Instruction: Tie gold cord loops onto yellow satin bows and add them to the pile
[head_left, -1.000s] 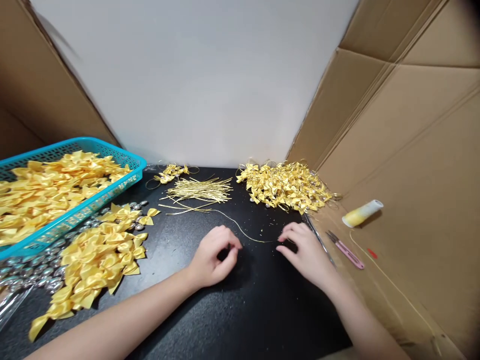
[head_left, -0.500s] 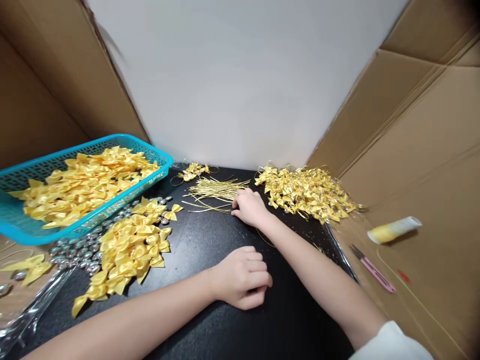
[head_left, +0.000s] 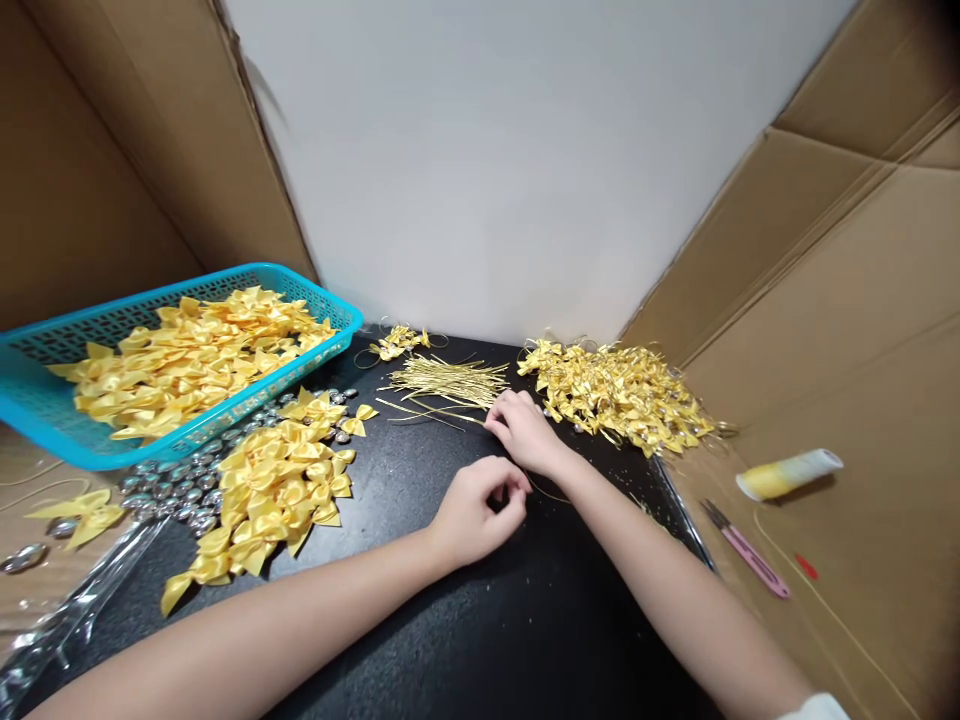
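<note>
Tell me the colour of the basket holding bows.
Turquoise blue basket, seen in the head view.

Both forearms are bare and enter from the bottom edge, angling up toward the middle. The left hand lies palm down with its fingers curled under and the thumb drawn against them in a loose pinch. The right hand sits just beyond it, farther forward, back of the hand up, its fingers bent down with the tips pressed low. The 2 hands are close together, almost touching. A white sleeve edge shows at the right arm's lower end.
</note>
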